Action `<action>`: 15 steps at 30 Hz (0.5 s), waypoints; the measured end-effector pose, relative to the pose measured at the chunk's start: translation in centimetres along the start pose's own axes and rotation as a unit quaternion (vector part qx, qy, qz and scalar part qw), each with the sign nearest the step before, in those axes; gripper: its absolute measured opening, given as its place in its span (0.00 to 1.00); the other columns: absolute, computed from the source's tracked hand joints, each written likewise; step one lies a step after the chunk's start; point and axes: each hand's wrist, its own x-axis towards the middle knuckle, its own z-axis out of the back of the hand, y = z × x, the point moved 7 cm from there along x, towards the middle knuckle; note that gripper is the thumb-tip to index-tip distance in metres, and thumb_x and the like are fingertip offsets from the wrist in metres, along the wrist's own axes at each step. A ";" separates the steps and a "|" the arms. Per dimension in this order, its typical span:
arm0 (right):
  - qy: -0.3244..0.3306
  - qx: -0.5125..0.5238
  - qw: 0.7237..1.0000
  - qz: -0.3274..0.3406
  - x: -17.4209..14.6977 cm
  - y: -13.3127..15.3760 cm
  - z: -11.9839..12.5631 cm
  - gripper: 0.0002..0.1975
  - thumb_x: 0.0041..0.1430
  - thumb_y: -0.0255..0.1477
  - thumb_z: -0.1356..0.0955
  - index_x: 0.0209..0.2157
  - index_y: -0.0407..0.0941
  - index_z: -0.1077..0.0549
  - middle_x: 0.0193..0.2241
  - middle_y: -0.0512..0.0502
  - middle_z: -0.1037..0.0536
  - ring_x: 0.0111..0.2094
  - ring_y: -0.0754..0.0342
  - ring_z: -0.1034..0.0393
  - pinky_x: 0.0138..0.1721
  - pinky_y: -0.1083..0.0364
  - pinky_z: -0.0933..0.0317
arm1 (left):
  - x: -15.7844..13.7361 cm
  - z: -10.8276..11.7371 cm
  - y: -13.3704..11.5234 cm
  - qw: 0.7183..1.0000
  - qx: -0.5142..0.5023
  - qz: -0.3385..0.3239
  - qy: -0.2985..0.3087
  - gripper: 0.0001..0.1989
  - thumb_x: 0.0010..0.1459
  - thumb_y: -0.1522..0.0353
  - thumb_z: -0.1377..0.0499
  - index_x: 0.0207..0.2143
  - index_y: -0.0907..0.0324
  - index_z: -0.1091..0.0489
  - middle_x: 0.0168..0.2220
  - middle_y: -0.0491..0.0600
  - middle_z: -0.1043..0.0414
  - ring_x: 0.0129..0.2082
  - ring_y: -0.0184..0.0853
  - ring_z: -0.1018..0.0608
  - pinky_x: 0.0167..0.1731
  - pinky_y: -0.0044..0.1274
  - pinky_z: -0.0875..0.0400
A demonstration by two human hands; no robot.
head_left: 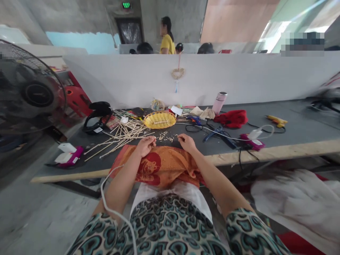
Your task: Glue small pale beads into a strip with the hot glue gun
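Note:
Small pale pieces [165, 137] lie scattered on the dark tabletop between my hands. To their left, my left hand [147, 146] is closed in a pinch at the table edge; what sits between its fingertips is too small to name. On the other side, my right hand [186, 142] has its fingers curled together, and I cannot make out anything in them. Beneath both wrists an orange patterned towel [170, 163] drapes over the edge. Just beyond the pieces stands a yellow woven basket [159, 116] with small pale bits inside. Long thin sticks [124, 132] fan out beside my left hand.
Right of me are blue-handled pliers [214, 134], a red cloth [231, 118], a pink bottle [219, 102], a yellow glue gun [276, 121] and a purple power strip [252, 141]. A large fan [37, 94] stands left. A white partition [127, 76] closes the back, with people behind it.

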 end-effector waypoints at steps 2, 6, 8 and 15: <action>-0.003 -0.003 1.000 -0.002 0.1 -0.3 0.0 0.11 0.57 0.29 0.37 0.40 0.49 0.25 0.37 0.49 0.21 0.36 0.53 0.28 0.42 0.55 0.37 | 0.0 0.1 0.2 1.000 0.001 0.004 0.003 0.14 0.45 0.67 0.30 0.31 0.65 0.27 0.27 0.47 0.29 0.23 0.24 0.29 0.28 0.19 0.32; -0.016 -0.014 1.000 -0.020 1.2 -1.6 0.3 0.14 0.57 0.26 0.38 0.43 0.47 0.26 0.35 0.47 0.22 0.33 0.53 0.29 0.40 0.54 0.36 | -0.1 -0.1 0.3 1.000 0.007 0.015 0.011 0.13 0.45 0.67 0.30 0.30 0.65 0.27 0.27 0.46 0.29 0.23 0.24 0.28 0.27 0.19 0.31; -0.015 -0.017 0.999 -0.027 2.2 -2.3 0.4 0.13 0.56 0.25 0.38 0.41 0.47 0.25 0.33 0.48 0.22 0.31 0.55 0.29 0.39 0.55 0.35 | 0.1 -0.3 0.2 0.999 0.012 0.027 0.014 0.12 0.46 0.68 0.30 0.29 0.65 0.27 0.26 0.46 0.29 0.22 0.23 0.29 0.26 0.18 0.31; -0.019 -0.019 0.999 -0.021 4.6 -3.0 -0.2 0.17 0.53 0.23 0.40 0.40 0.46 0.25 0.31 0.49 0.23 0.30 0.54 0.30 0.36 0.56 0.34 | 2.9 -1.5 0.2 0.997 -0.004 0.073 0.015 0.08 0.49 0.71 0.32 0.31 0.66 0.26 0.27 0.48 0.28 0.23 0.24 0.27 0.25 0.18 0.28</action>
